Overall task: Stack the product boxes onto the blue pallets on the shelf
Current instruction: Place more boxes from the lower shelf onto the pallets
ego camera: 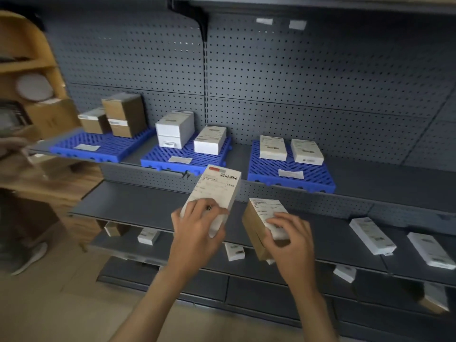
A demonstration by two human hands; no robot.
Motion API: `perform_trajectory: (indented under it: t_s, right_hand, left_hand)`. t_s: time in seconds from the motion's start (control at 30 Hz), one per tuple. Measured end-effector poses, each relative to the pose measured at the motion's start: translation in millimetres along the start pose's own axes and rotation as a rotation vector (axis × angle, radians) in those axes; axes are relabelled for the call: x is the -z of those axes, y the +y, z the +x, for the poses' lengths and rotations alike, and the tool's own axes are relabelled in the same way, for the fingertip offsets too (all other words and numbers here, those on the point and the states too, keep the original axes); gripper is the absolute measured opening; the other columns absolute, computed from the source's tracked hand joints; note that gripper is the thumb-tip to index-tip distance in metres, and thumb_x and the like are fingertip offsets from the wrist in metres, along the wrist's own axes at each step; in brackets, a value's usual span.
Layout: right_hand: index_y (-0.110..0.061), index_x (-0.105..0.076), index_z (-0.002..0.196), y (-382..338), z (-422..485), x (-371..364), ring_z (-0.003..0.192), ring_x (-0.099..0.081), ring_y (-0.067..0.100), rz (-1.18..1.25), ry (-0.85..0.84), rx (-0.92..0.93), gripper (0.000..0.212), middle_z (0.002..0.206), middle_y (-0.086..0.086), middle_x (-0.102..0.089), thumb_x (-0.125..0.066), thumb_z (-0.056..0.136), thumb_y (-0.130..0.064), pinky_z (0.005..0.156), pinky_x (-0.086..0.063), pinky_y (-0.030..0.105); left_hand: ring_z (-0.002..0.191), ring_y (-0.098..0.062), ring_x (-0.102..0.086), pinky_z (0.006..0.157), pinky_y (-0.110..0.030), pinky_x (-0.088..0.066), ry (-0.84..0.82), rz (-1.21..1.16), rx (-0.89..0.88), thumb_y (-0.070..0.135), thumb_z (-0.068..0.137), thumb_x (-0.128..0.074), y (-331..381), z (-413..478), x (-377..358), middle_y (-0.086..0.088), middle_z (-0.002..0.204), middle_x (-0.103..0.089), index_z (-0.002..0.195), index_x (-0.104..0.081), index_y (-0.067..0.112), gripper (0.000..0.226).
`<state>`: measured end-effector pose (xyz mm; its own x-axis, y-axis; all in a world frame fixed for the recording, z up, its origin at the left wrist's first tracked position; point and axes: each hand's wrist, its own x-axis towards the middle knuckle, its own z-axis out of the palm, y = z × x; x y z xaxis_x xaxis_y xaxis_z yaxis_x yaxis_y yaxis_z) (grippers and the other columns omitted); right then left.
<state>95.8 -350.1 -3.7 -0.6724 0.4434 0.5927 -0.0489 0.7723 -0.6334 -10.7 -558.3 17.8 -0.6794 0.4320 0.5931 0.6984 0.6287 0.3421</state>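
My left hand (197, 228) grips a white labelled box (217, 186) by its near end, held up in front of the middle shelf. My right hand (291, 238) holds a brown box with a white label (256, 218) beside it. Three blue pallets sit on the upper shelf: the left pallet (103, 146) carries brown boxes (123, 114), the middle pallet (177, 156) carries white boxes (175, 129), and the right pallet (291, 176) carries two flat white boxes (272, 148).
Two white boxes (372, 235) lie on the middle shelf at the right. Several small boxes (234, 251) lie on the lower shelf. A wooden cabinet (32, 70) stands at the left, with another person's shoe (32, 257) on the floor.
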Motion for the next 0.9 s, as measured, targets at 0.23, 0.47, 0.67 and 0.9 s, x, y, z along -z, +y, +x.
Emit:
perform_trajectory:
  t_s: [0.23,0.47,0.67,0.9]
  right_hand:
    - [-0.024,-0.075,0.102,-25,58,-38,0.112,-0.052,0.009,-0.007,0.02,0.022,0.021,0.116,-0.018,-0.063,-0.078,0.081,-0.021,0.092,-0.051,0.039]
    - [-0.028,-0.074,0.104,-40,111,-71,0.118,-0.049,0.004,-0.066,0.059,0.013,0.021,0.118,-0.02,-0.061,-0.077,0.084,-0.027,0.094,-0.043,0.019]
    - [-0.028,-0.074,0.104,-45,136,-99,0.121,-0.048,0.003,-0.1,0.11,-0.02,0.021,0.119,-0.021,-0.06,-0.08,0.084,-0.026,0.095,-0.036,0.007]
    - [-0.03,-0.074,0.101,-39,139,-116,0.12,-0.05,0.005,-0.148,0.126,-0.049,0.025,0.117,-0.023,-0.061,-0.084,0.08,-0.023,0.097,-0.043,0.019]
  left_hand:
    - [0.114,-0.015,-0.047,0.086,-0.046,-0.037,0.054,0.002,-0.009,0.032,0.086,-0.068,-45,91,12,0.013,0.12,-0.051,0.119,-0.06,0.038,0.035]
    - [0.114,-0.02,-0.046,0.085,-0.051,-0.044,0.05,-0.048,-0.001,0.028,0.083,-0.069,-100,207,-13,0.01,0.118,-0.054,0.117,-0.061,0.035,0.036]
    - [0.121,-0.022,-0.046,0.086,-0.045,-0.035,0.018,-0.08,0.032,0.027,0.084,-0.071,-142,279,-54,0.007,0.122,-0.056,0.116,-0.065,0.033,0.033]
    - [0.119,-0.026,-0.045,0.083,-0.049,-0.033,-0.092,-0.002,0.077,0.028,0.084,-0.07,-152,312,-96,0.004,0.125,-0.055,0.118,-0.065,0.031,0.035]
